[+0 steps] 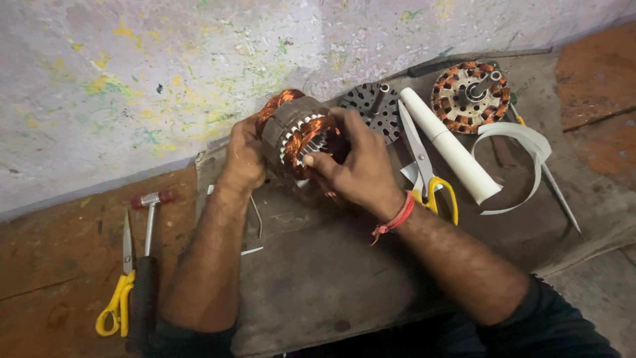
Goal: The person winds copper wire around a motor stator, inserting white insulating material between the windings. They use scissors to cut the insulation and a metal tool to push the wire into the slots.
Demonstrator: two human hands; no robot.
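Two scissors (427, 169), three stators (295, 136).

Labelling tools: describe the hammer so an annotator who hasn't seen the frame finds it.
Start at the brown floor left of the grey work slab. The hammer lies there beside yellow-handled scissors, outside the left hand. Only it has a red-tipped head and black grip.

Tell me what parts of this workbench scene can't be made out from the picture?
Head view only:
- Far side of the copper-wound stator: hidden by the left hand and right hand.
- Right hand's fingertips: blurred against the windings.
- Hammer: its handle end is covered by the left sleeve.
- Thin tool: too small to identify.
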